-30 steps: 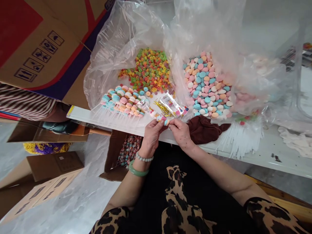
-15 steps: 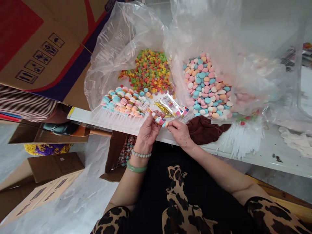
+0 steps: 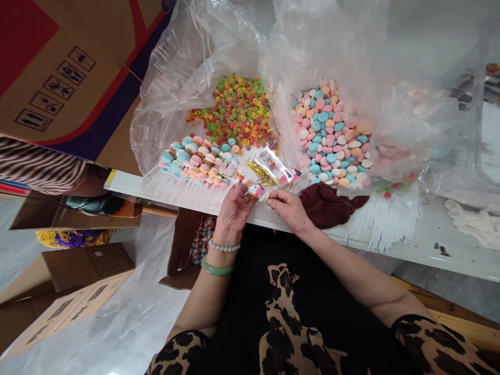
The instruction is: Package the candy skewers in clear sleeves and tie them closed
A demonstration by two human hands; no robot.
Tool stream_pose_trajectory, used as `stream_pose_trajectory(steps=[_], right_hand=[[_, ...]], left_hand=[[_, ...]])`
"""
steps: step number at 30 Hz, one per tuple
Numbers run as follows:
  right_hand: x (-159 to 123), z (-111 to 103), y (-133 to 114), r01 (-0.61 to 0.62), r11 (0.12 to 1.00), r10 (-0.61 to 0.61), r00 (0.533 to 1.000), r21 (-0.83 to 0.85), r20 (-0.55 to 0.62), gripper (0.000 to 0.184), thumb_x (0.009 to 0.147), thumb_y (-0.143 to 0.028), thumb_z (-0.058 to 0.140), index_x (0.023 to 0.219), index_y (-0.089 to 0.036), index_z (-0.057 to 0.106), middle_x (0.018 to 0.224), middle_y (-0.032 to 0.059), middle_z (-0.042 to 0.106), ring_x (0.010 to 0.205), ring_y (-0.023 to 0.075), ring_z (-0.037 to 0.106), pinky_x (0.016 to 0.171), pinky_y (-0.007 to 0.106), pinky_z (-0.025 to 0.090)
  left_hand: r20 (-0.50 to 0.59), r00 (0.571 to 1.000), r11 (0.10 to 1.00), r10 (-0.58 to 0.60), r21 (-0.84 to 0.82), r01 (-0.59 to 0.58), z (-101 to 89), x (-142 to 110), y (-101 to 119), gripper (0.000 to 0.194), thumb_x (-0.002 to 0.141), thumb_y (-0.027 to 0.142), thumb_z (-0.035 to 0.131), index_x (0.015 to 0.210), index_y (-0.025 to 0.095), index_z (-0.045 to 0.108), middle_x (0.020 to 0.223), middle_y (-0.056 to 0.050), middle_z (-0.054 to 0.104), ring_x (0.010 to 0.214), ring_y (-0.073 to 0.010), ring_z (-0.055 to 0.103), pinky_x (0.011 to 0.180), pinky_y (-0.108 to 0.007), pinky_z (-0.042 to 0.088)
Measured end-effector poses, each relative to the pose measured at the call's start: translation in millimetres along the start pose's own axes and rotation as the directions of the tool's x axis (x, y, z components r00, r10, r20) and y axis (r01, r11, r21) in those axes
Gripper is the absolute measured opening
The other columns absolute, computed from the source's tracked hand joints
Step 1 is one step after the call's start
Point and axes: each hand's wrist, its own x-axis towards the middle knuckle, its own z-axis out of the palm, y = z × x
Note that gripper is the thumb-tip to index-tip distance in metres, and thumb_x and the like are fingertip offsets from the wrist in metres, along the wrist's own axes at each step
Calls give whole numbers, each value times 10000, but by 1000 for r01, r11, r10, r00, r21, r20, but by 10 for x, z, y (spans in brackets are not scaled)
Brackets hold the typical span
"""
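Between my two hands is a short candy skewer [image 3: 257, 191] with a colourful printed wrapper or label on it and a blue and an orange candy at its right end. My left hand [image 3: 234, 209], with a bead bracelet and a green bangle at the wrist, grips its left end with bent fingers. My right hand [image 3: 288, 209] pinches the right end between thumb and fingertips. Just beyond lie gold twist ties [image 3: 258, 171] and a stack of printed clear packets [image 3: 273, 165]. To the left is a pile of finished-looking candy skewers [image 3: 197, 159] on white sticks.
Open plastic bags hold ring gummies [image 3: 242, 112] and pastel candies [image 3: 332, 130]. A brown cloth [image 3: 330, 205] and white sticks [image 3: 386, 221] lie at right. A large carton [image 3: 78, 67] stands at left, with a box of skewers [image 3: 182, 250] below the table edge.
The view has shifted slightly. My left fingers have shifted a little around the skewer, and more of its printed wrapper shows. My right hand keeps its pinch.
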Motion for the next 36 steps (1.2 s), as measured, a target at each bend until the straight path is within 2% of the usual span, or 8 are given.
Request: stream_pose_trajectory(steps=[3, 8, 15, 21, 24, 28, 33, 36], right_hand=[[-30, -19, -20, 90, 966, -97, 995, -242, -19, 163, 755, -367, 644, 709, -211, 650, 669, -25, 597, 643, 138, 514, 647, 270, 376], [-100, 6, -69, 121, 806, -163, 986, -580, -21, 156, 810, -359, 645, 722, -233, 671, 688, -14, 644, 655, 151, 554, 613, 264, 344], [-110, -1, -37, 157, 719, -260, 964, -677, -52, 105, 871, -299, 597, 881, -261, 693, 782, -15, 699, 733, 167, 614, 634, 269, 361], [-169, 39, -39, 397, 272, -509, 833, -876, 219, 212, 952, -201, 465, 922, -197, 675, 735, 53, 645, 694, 178, 559, 614, 318, 293], [-168, 45, -8, 443, 188, -553, 785, -876, 279, 246, 978, -199, 432, 1052, -178, 665, 738, 61, 640, 692, 178, 548, 613, 331, 285], [-159, 26, 25, 445, 186, -561, 780, -876, 277, 269, 981, -208, 434, 1115, -192, 667, 751, 54, 659, 705, 176, 562, 626, 322, 307], [-136, -1, 14, 291, 455, -478, 877, -841, 45, 206, 950, -256, 489, 892, -204, 680, 805, 42, 698, 760, 170, 613, 644, 273, 350], [-109, -13, 11, 233, 540, -454, 890, -809, -47, 187, 933, -276, 518, 868, -206, 678, 834, 40, 715, 768, 177, 631, 638, 269, 358]], left_hand=[[-21, 1000, 1000, 6, 7, -5, -38, 7, 64, 123, 846, 262, 677, 927, 182, 631, 913, -46, 712, 892, -184, 703, 808, -325, 569], [23, 999, 992, -46, 117, 43, -5, -43, 74, 283, 793, 302, 737, 1013, 168, 619, 903, -60, 703, 853, -231, 723, 735, -337, 580], [-56, 998, 997, 27, 78, -23, 21, -79, -4, 205, 816, 290, 715, 948, 167, 619, 875, -42, 686, 824, -192, 706, 724, -303, 577], [-90, 991, 994, 100, -36, -104, 97, -40, -77, 158, 832, 286, 703, 905, 190, 600, 901, -28, 661, 927, -163, 687, 725, -229, 536], [-49, 992, 993, 117, -20, -118, 117, -27, -104, 165, 829, 303, 706, 908, 192, 612, 902, -24, 662, 898, -149, 683, 759, -239, 536], [-60, 995, 997, 77, -11, -78, 131, -49, -152, 114, 852, 264, 679, 891, 172, 624, 854, -20, 658, 874, -145, 686, 796, -254, 543], [-48, 999, 1000, 26, -9, -26, 131, -71, -155, 140, 894, 314, 629, 897, 173, 629, 858, -37, 680, 910, -169, 691, 759, -246, 550], [-83, 996, 998, 29, -46, -33, 109, -57, -140, 104, 903, 280, 612, 897, 176, 623, 842, -34, 686, 868, -168, 695, 757, -270, 560]])
